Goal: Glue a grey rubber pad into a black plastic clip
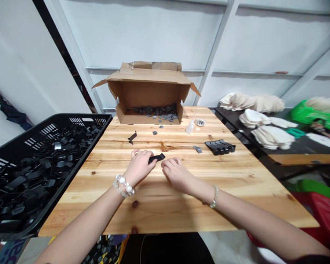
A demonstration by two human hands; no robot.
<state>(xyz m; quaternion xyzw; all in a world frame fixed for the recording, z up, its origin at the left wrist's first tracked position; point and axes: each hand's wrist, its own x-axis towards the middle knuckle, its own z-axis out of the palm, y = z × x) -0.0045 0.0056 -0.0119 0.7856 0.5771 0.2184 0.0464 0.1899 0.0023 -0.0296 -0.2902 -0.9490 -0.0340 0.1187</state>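
Note:
Near the middle of the wooden table, my left hand (139, 165) grips a black plastic clip-like piece (157, 158) between thumb and fingers. Just right of its free end, my right hand (178, 175) has its fingers curled and pressed together; whatever they hold, if anything, is hidden. Another black piece (132, 137) stands on the table beyond my left hand. Small grey pads (197, 149) lie beyond my right hand, beside a row of several black pieces with grey tops (220, 146). Two more grey pads (155, 132) are scattered nearer the box.
An opened cardboard box (151, 79) with many grey pads stands at the back. A black crate (104, 121) of black parts is on the left. A small white bottle (189, 127) and a watch-like object (200, 122) sit back right. White stacks (273, 137) lie on a side table.

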